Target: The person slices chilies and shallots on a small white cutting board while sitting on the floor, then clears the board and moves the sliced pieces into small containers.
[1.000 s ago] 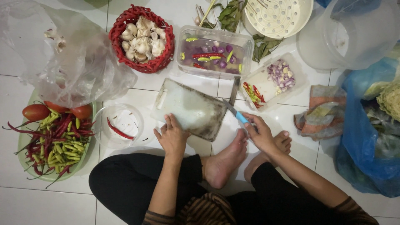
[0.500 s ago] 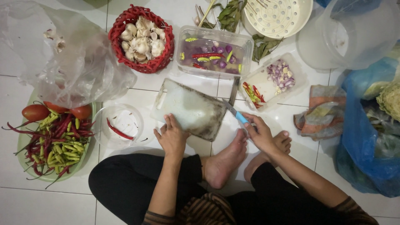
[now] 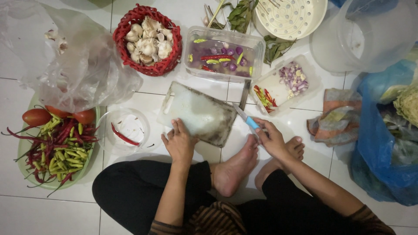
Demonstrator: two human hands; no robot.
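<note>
Cutting board (image 3: 198, 114) lies on floor before your feet. Left hand (image 3: 179, 141) flat, fingers spread, on its near edge: press firm. Right hand (image 3: 272, 138) closed around knife (image 3: 245, 118); keep blade tip away from toes.

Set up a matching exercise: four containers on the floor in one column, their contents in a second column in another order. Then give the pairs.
Containers:
1. red basket
2. green plate
3. small clear bowl
4. clear tub

Contents:
A. one red chili
B. garlic
C. chilies and shallots in water
D. heap of chilies with tomatoes

Pairs: 1-B, 2-D, 3-A, 4-C
</note>
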